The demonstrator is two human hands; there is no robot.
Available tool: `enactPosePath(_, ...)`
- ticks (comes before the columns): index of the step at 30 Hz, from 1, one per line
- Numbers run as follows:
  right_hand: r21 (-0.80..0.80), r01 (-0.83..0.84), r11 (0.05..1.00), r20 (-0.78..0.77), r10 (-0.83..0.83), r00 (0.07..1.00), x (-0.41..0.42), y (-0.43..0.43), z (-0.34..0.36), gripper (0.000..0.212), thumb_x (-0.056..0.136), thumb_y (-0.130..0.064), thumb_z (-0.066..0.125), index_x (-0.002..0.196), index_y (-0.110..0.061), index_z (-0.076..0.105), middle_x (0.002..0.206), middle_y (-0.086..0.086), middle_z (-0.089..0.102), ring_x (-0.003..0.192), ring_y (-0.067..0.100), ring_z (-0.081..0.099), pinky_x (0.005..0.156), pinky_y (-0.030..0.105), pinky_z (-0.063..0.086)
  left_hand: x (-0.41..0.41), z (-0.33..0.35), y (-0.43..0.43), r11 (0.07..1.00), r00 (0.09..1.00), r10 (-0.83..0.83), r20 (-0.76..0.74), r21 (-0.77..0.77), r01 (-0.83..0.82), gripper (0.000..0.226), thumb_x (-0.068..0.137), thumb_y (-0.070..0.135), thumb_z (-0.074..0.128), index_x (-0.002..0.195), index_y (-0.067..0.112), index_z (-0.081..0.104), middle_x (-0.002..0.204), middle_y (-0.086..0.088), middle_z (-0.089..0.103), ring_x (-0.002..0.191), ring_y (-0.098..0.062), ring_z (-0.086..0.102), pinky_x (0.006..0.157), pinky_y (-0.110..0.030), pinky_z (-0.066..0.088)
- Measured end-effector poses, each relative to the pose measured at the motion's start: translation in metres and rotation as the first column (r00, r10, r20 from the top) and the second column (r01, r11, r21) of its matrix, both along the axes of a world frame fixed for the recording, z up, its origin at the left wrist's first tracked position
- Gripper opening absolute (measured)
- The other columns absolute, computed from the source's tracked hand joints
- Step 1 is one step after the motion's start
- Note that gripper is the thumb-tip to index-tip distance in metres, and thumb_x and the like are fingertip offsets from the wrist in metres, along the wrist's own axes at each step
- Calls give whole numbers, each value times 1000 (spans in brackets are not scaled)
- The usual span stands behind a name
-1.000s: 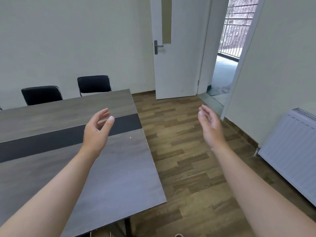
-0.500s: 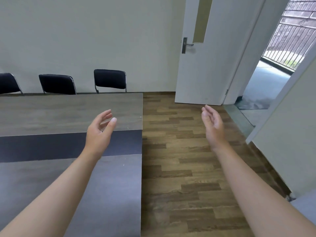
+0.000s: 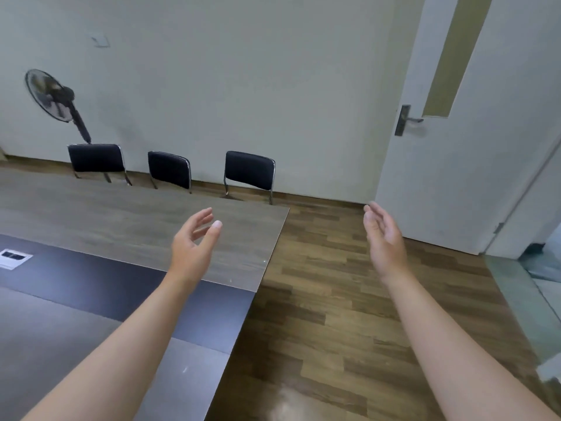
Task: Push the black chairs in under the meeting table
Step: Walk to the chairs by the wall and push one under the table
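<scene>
The grey meeting table (image 3: 127, 220) with a dark centre stripe fills the left half of the view. Three black chairs stand along its far side near the wall: a left chair (image 3: 96, 158), a middle chair (image 3: 168, 169) and a right chair (image 3: 249, 169). Only their backrests and part of the metal legs show above the tabletop. My left hand (image 3: 194, 244) hovers above the table near its right end, fingers apart and holding nothing. My right hand (image 3: 384, 238) is raised over the wooden floor, palm facing left, open and holding nothing.
A black standing fan (image 3: 53, 98) leans by the far wall behind the left chair. A white door (image 3: 473, 165) with a dark handle stands at the right. A socket panel (image 3: 12, 258) sits in the table's stripe. Wooden floor (image 3: 328, 314) lies right of the table.
The view has swung to the left: the door and doorway slid right, the third chair and the fan came into sight. Both hands stay raised and open.
</scene>
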State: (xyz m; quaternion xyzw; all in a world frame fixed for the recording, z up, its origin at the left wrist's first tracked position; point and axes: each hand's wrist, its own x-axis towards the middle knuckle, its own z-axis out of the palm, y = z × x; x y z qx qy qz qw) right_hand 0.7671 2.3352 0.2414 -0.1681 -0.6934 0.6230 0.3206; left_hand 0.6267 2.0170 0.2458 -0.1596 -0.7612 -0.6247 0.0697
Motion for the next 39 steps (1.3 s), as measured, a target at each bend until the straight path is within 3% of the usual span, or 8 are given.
enactPosePath(5,-42,-86,995,-28,85,996,-53,57,17,69,91,-61,59,148,-25,49,146,-7,56,127,-8,51,117,32,38,-29,8,45,996,996,85,-10,-10,-86,41,99,38,67,139,28,64,135,5,68,110,12,63,104,-49,55)
enactPosePath(12,-35,-177,984,27,178,984,-179,123,-9,66,96,-58,61,150,-23,49,152,-4,56,129,-6,51,119,32,38,-123,-21,111,989,989,144,27,-28,-143,47,97,44,65,141,28,62,138,5,66,123,-7,63,103,-45,56)
enactPosePath(17,2,-198,980,54,198,979,-294,165,-33,110,60,-96,63,147,-30,51,147,-13,57,131,-10,50,114,28,39,-229,-64,152,983,981,181,76,-2,-181,42,99,45,64,139,34,60,139,5,64,127,-14,61,106,-46,55)
enactPosePath(21,-30,-236,971,159,238,958,-403,200,-41,66,97,-59,61,150,-23,49,146,-9,56,131,0,53,123,40,37,-326,-90,190,977,961,206,187,16,-213,36,103,37,64,139,33,62,138,5,65,127,-15,61,107,-51,54)
enactPosePath(23,-29,-220,975,170,221,960,-460,216,-39,57,101,-47,57,151,-21,48,145,-8,55,131,2,52,123,42,37,-377,-87,208,976,956,208,206,26,-218,33,102,36,65,135,35,63,136,6,66,127,-14,62,107,-50,54)
enactPosePath(28,-36,-243,969,181,246,952,-565,251,-33,67,96,-54,56,153,-21,46,148,-8,53,135,5,50,122,40,38,-479,-78,244,967,941,240,238,29,-254,32,103,31,64,135,32,62,132,8,66,121,-6,62,105,-40,54)
enactPosePath(34,-46,-342,938,205,344,916,-697,300,-49,58,102,-51,56,153,-26,44,150,-11,53,126,-10,49,123,41,37,-575,-92,285,940,903,320,287,18,-339,35,103,30,64,138,28,61,134,5,66,120,-7,63,99,-31,54)
enactPosePath(39,-41,-452,891,210,450,868,-816,345,-67,62,100,-55,57,153,-25,45,147,-12,54,124,-15,48,122,42,39,-650,-119,338,900,850,415,324,-10,-436,35,103,32,64,138,29,63,132,8,67,122,-8,62,107,-41,53)
